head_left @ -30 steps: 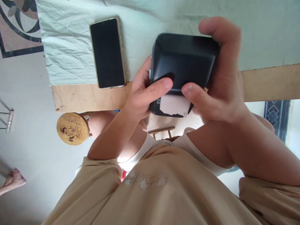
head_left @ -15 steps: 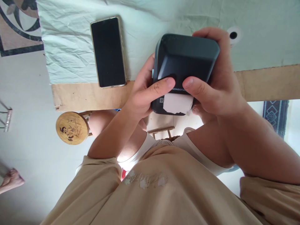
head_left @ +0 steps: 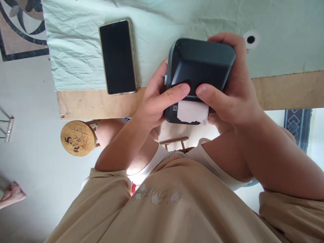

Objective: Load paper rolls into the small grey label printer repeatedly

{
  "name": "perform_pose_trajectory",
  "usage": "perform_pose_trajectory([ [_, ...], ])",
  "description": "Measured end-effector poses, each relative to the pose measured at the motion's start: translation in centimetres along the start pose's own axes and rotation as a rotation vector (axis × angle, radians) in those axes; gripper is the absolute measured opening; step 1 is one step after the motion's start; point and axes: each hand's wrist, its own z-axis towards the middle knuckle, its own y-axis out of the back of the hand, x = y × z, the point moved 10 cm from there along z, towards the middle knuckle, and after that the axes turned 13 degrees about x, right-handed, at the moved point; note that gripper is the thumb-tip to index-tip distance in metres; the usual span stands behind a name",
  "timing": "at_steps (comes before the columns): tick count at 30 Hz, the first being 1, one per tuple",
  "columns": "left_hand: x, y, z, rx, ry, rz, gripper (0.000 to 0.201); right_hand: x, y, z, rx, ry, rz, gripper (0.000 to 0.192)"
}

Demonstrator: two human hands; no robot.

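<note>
A dark label printer (head_left: 202, 64) with NIIMBOT lettering is held up between both hands above the table's front edge. My left hand (head_left: 162, 94) is closed round its left side, thumb lying on the top face. Round the right side wraps my right hand (head_left: 233, 91), its thumb also on top, close to the left one. A torn-edged piece of white paper (head_left: 192, 112) sticks out of the printer's near end. Behind my right hand a white paper roll (head_left: 256, 37) with a dark core rests on the cloth. The fingers beneath the printer are partly hidden.
A phone (head_left: 118, 57) with a dark screen lies on the pale green cloth (head_left: 76, 47). Bare wood (head_left: 96, 104) shows along the table's front edge. A round wooden stool (head_left: 78, 138) stands below left. Another person's foot (head_left: 14, 195) is at the far left.
The right thumb has shifted slightly left on the printer's top. Otherwise only a slight shift of the view shows; both hands keep their hold.
</note>
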Motion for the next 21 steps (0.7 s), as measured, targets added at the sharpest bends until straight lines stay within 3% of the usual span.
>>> perform_pose_trajectory([
  [6,-0.08,0.37,-0.13,-0.097,0.029,0.004,0.024,0.25,0.07,0.1,-0.008,0.009,0.053,0.062],
  [18,-0.04,0.2,-0.35,-0.023,0.034,0.046,0.027,0.73,0.08,0.09,-0.026,0.041,-0.004,0.055],
  [21,0.57,0.27,-0.62,-0.023,0.141,0.036,0.037,0.62,0.0,0.08,-0.016,0.032,-0.017,0.056],
])
